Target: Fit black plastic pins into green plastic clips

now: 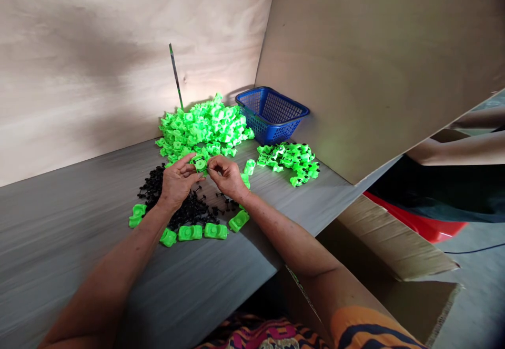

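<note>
Between my two hands is a green toy car body (200, 164), underside up, with a dark axle across it. My left hand (176, 182) grips the body from the left with thumb and fingers. At its right end my right hand (226, 174) pinches a thin dark piece that looks like a black wheel axle, mostly hidden by the fingertips. Below both hands lies a heap of black wheel axles (193, 208). Loose green car bodies (190, 232) are laid around that heap. A large pile of green car bodies (203, 128) rises behind my hands.
A blue plastic basket (272, 132) stands in the back corner. In front of it lie green cars with black wheels (294, 160). Wooden panels (355, 65) wall the table at back and right. Beyond the right edge are a cardboard box (398, 238) and another person's arm (461, 148).
</note>
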### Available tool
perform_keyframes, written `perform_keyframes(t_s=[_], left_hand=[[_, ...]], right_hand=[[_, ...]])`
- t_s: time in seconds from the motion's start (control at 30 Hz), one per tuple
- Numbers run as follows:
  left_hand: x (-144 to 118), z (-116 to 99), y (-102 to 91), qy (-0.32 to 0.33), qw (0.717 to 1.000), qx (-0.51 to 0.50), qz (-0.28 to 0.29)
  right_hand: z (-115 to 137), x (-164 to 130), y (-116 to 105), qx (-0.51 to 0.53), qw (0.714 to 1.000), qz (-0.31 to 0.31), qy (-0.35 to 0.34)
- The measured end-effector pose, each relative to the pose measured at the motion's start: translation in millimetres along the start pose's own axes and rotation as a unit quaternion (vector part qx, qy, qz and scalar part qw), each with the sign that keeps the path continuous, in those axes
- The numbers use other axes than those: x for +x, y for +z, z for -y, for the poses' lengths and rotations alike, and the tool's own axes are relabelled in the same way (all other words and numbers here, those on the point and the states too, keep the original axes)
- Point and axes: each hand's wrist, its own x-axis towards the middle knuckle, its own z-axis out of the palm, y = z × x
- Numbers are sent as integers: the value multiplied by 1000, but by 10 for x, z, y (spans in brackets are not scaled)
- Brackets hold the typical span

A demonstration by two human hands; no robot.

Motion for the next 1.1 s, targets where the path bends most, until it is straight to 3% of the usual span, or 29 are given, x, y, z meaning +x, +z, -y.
perform_keyframes(t_s=[0.17,0.4,0.5,0.57,0.63,0.77,0.83,0.9,1.0,1.07,1.1], left_hand=[[-17,-28,21,12,1000,-21,-12],[7,7,5,1,1000,-9,7],[30,71,-20,-29,999,16,26],[49,113,-50,-47,998,42,21],[73,140,-87,-55,997,61,6],[110,148,-140,-55,997,58,-3],[114,146,-142,-61,996,58,3],[114,154,-135,-66,996,60,3],[111,187,-121,-63,996,66,-8],[108,218,-114,-60,995,75,-13],[106,232,-111,-59,995,81,-15]], right_hand=[[19,8,-8,20,999,-2,-27],[-1,20,-1,27,1000,5,-5],[22,76,-117,-36,999,14,16],[61,137,-305,-130,990,19,55],[106,190,-584,-261,961,25,94],[149,181,-1270,-505,848,17,161],[143,124,-1555,-566,802,-11,191],[130,72,-1719,-584,784,-45,207],[105,64,-1652,-580,786,-73,203],[79,125,-1410,-560,809,-34,176],[60,173,-1251,-539,829,22,148]])
